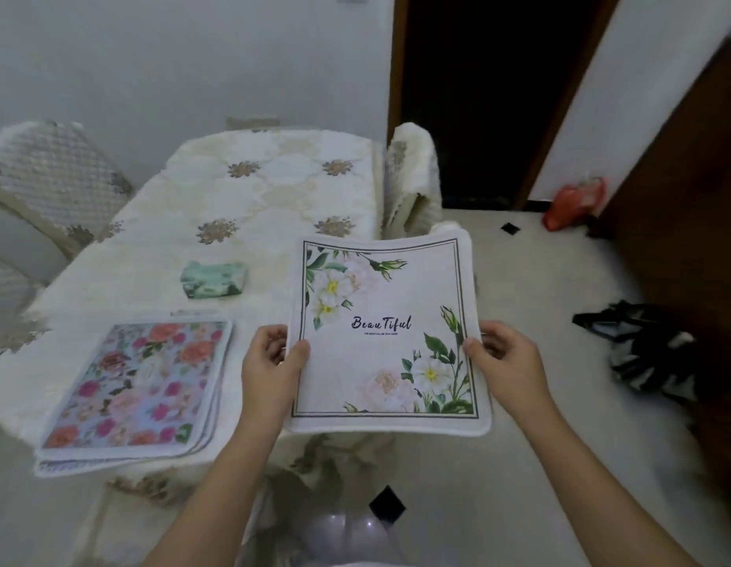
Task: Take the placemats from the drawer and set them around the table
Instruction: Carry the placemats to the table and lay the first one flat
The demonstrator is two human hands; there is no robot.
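- so the white placemat (380,341) with the flower corners and "Beautiful" printed in the middle is being held up off the counter (273,198), roughly over its near right corner, with part of it hanging out past the edge over the floor
- it's gripped on both sides: the left hand (269,362) is clamped on the left edge and the right hand (504,362) on the right edge, with thumbs on top and fingers (273,339) curled under the mat
- the mat is kept pretty flat, print side up, and only the far edge bows up a bit
- a stack of colourful rose-print placemats (138,386) is lying at the near left corner of the counter, edges fanned out a little and the front ones poking over the near edge
- a green packet (214,279) is sitting near the middle of the counter, well apart from the stack
- covered chairs can be seen at the left side (48,178) and the far right corner (412,182)
- on the floor off to the right, a red bag (576,202) and a black-and-white bag (650,354) can be made out
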